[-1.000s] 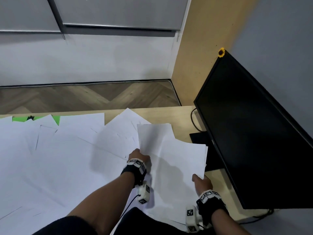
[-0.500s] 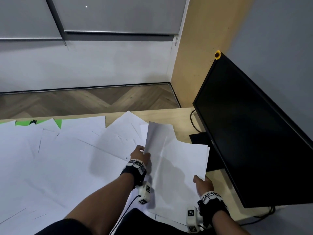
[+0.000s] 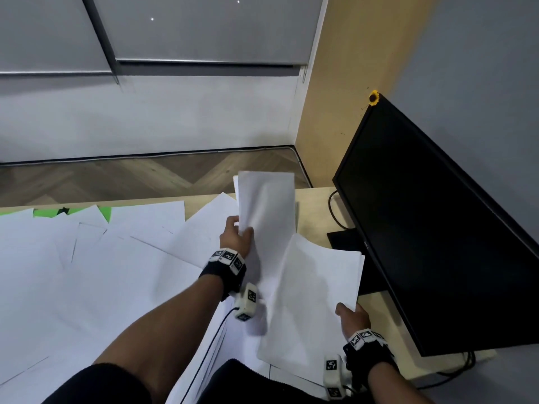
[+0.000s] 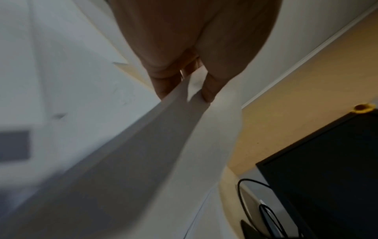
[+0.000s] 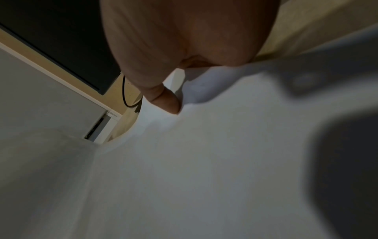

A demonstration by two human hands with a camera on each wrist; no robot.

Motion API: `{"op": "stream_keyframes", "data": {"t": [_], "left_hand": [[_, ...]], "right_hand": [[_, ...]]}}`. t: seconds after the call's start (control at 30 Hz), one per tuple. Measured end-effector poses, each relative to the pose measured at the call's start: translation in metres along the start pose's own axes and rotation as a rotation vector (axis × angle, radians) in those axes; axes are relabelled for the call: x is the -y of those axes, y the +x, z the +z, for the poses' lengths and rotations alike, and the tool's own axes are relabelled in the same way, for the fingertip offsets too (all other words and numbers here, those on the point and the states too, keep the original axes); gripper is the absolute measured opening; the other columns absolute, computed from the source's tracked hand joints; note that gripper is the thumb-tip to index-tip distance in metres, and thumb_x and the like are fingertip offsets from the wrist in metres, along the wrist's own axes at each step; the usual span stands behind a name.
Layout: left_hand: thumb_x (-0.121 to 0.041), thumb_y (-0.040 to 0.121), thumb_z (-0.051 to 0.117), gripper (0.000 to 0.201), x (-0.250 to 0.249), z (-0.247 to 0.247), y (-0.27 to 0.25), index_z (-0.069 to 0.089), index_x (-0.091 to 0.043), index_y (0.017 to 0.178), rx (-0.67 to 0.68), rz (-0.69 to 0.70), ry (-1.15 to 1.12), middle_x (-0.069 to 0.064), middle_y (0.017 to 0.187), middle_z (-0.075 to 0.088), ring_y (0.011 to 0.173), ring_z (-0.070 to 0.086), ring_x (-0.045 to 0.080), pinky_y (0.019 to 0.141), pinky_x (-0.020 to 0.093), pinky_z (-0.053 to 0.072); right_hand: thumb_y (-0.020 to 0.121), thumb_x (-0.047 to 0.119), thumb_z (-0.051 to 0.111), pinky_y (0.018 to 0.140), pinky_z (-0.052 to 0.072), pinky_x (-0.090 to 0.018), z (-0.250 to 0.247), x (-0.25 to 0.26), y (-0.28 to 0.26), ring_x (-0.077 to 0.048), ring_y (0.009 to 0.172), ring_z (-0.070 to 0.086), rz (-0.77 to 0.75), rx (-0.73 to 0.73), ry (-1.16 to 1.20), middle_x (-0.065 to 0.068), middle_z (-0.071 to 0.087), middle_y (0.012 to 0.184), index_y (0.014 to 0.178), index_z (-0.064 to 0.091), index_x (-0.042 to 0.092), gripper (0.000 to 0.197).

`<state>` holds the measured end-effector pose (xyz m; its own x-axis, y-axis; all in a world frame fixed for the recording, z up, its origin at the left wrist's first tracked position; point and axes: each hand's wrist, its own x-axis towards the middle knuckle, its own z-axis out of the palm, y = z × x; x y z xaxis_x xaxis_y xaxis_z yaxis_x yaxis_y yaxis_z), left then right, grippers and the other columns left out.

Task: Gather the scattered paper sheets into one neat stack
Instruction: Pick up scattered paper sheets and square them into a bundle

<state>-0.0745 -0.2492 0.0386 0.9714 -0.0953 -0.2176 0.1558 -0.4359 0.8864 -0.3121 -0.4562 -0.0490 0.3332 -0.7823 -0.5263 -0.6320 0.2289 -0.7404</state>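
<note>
Grey blinds, a white wall and herringbone wood flooring lie beyond the pale wooden table (image 3: 316, 205), and a dark monitor (image 3: 437, 228) stands at its right end with a small yellow flower (image 3: 373, 97) on its top corner and a black cable (image 3: 335, 211) looping beside its base.

Your left hand (image 3: 234, 239) holds a lifted sheet (image 3: 267, 208) up off the table. In the left wrist view your thumb lies on one face and your fingers (image 4: 163, 84) on the other, so that grip is pinching the paper's lower edge. The sheet stands nearly upright, its top edge reaching above the far edge of the table in the head view.

Your right hand (image 3: 353, 317) holds the gathered stack (image 3: 315, 290) by its near right corner. The right wrist view shows your thumb (image 5: 167, 101) pressed on the top face; the fingers beneath are hidden, so they are probably curled under, closing that grip on the stack. The stack tilts, its far end just beside the monitor's base, and its left edge meets the lifted sheet.

To your left, the scattered sheets (image 3: 102, 272) cover most of the table, overlapping at mixed angles. A green mat (image 3: 43, 212) shows at the far left edge from under them.

Both wrists wear black bands with white marker cubes.
</note>
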Motion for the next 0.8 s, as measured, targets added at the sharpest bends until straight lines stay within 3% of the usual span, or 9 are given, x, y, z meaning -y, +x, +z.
{"op": "stream_keyframes", "data": {"t": [0.13,0.23,0.33,0.4,0.47,0.6,0.7,0.8], "left_hand": [[-0.02,0.095,0.056,0.035,-0.029,-0.013,0.007,0.047,-0.013,0.128,-0.012,0.236,0.008,0.013,0.099,0.07,0.088,0.064,0.033,0.074,0.031,0.045],[-0.021,0.094,0.058,0.032,-0.051,-0.017,0.01,0.048,-0.014,0.124,-0.022,0.292,-0.122,0.005,0.1,0.067,0.088,0.063,0.027,0.08,0.031,0.048],[-0.02,0.091,0.062,0.03,-0.061,-0.02,0.011,0.048,-0.019,0.117,0.028,0.25,-0.249,0.003,0.1,0.065,0.087,0.062,0.023,0.083,0.031,0.049],[-0.027,0.087,0.063,0.031,-0.055,-0.021,0.01,0.047,-0.024,0.113,0.086,0.178,-0.228,0.004,0.097,0.069,0.085,0.065,0.024,0.08,0.03,0.05],[-0.026,0.086,0.062,0.035,-0.037,-0.02,0.006,0.049,-0.024,0.118,0.113,0.082,-0.118,0.003,0.097,0.07,0.083,0.065,0.023,0.076,0.027,0.046],[-0.022,0.088,0.056,0.036,0.018,-0.014,-0.01,0.053,-0.022,0.124,0.128,-0.078,0.148,0.005,0.101,0.067,0.081,0.059,0.025,0.072,0.027,0.043],[-0.017,0.09,0.053,0.041,0.054,-0.005,-0.018,0.054,-0.021,0.13,0.233,-0.115,0.304,0.011,0.108,0.07,0.088,0.063,0.028,0.075,0.026,0.044],[-0.01,0.093,0.049,0.047,0.069,0.007,-0.028,0.051,-0.021,0.139,0.331,-0.114,0.379,0.012,0.117,0.069,0.108,0.063,0.03,0.081,0.024,0.041]], "right_hand": [[0.072,0.011,0.065,0.072,0.05,-0.033,0.0,-0.003,0.003,-0.03,0.075,0.063,-0.021,0.003,-0.035,-0.007,0.07,0.083,0.095,0.068,0.008,0.024],[0.074,0.006,0.063,0.069,0.049,-0.033,-0.002,-0.003,0.003,-0.03,0.075,0.062,-0.023,-0.007,-0.056,-0.008,0.069,0.086,0.097,0.065,0.009,0.022],[0.075,0.006,0.063,0.06,0.043,-0.029,-0.005,0.0,0.001,-0.027,0.07,0.06,-0.025,0.01,-0.052,-0.006,0.067,0.08,0.098,0.064,0.008,0.023],[0.072,0.012,0.065,0.061,0.044,-0.029,-0.005,0.001,-0.001,-0.027,0.071,0.061,-0.028,0.022,-0.034,-0.006,0.067,0.081,0.098,0.065,0.009,0.027],[0.069,0.019,0.063,0.069,0.046,-0.032,-0.004,-0.001,0.001,-0.03,0.077,0.062,-0.025,0.028,0.0,-0.011,0.069,0.088,0.1,0.065,0.007,0.033],[0.081,0.029,0.057,0.081,0.042,-0.035,-0.004,-0.004,0.006,-0.031,0.092,0.056,-0.01,0.031,0.027,-0.017,0.065,0.109,0.108,0.064,0.002,0.039],[0.092,0.038,0.056,0.101,0.043,-0.042,-0.003,-0.008,0.013,-0.034,0.114,0.056,0.021,0.053,0.046,-0.018,0.061,0.128,0.123,0.061,0.005,0.046],[0.076,0.065,0.06,0.105,0.043,-0.047,0.001,-0.022,0.027,-0.031,0.119,0.057,0.055,0.078,0.054,-0.008,0.061,0.13,0.131,0.059,0.013,0.075]]}}
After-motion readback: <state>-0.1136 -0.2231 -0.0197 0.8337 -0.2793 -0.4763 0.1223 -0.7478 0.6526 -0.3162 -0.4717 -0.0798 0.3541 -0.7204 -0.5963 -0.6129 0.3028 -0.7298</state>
